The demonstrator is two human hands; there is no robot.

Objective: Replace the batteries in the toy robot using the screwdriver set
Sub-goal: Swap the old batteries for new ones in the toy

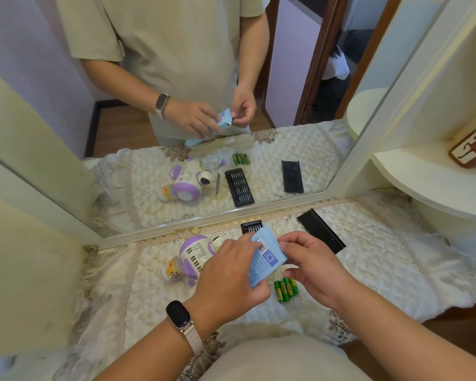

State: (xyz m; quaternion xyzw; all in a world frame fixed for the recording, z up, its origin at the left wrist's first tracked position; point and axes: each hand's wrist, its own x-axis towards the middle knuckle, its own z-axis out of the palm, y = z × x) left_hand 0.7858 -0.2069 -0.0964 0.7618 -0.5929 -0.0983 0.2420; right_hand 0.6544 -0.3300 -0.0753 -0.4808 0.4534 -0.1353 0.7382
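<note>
Fingers (259, 292) of left hand (228, 279) and right hand (315, 269) around blue box (265, 258)

Four green batteries (285, 289), one toy robot (194, 254), one blue box (267, 259), one bit tray (250, 226).

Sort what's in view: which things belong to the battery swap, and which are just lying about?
Job: toy robot, green batteries, blue box gripped by left hand and right hand, black bit tray, black cover.
Lying about: red-and-white ornament on the shelf, quilted cloth.
</note>
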